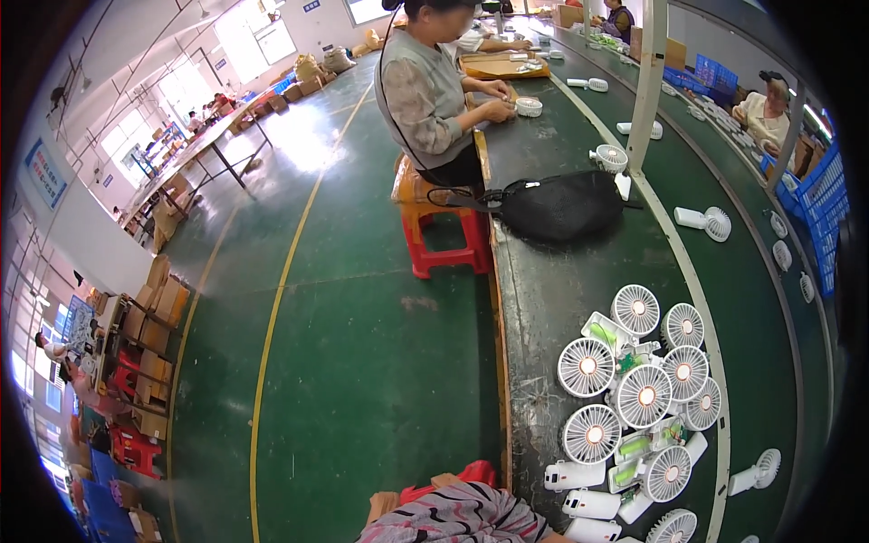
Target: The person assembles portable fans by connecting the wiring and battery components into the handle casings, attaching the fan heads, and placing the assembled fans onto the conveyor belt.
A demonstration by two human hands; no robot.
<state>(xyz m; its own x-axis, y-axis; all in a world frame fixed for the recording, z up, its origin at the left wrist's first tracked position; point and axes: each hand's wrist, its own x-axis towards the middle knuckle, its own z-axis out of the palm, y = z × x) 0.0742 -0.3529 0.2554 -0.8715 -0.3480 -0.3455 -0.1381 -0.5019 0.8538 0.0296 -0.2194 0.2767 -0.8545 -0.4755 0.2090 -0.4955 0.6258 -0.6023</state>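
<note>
Head view: what is filling the space around the wearer, biggest first?

"A long dark counter (534, 303) is running up from the lower edge, and a green belt (765, 362) is passing along its right. Patterned clothing (453, 518), seemingly the wearer's, is showing at the lower edge, just left of the counter. Farther up, a black bag (561, 208) is lying on the counter."

"And the things nearest the wearer?"

"White fans (644, 395) are crowding together on the near part of the counter, ahead and to the right of that clothing. Their round heads are mostly facing up, several of them overlapping."

"How are the smaller pieces lying?"

"White cases (575, 475) are resting at the cluster's near-left edge, the side closest to the clothing, their long axes running roughly left to right. A green circuit board (626, 362) is peeking out between the heads."

"Which hand is lying nearer?"

"Neither of the wearer's hands is showing, so I'm not choosing one; the cluster is simply sitting toward the wearer's right."

"What is the grip doing?"

"Both hands are falling outside the picture, so nothing is revealing whether either grip is spread, closed or holding something. Within view, none of the wearer's fingers are touching the fans."
</note>
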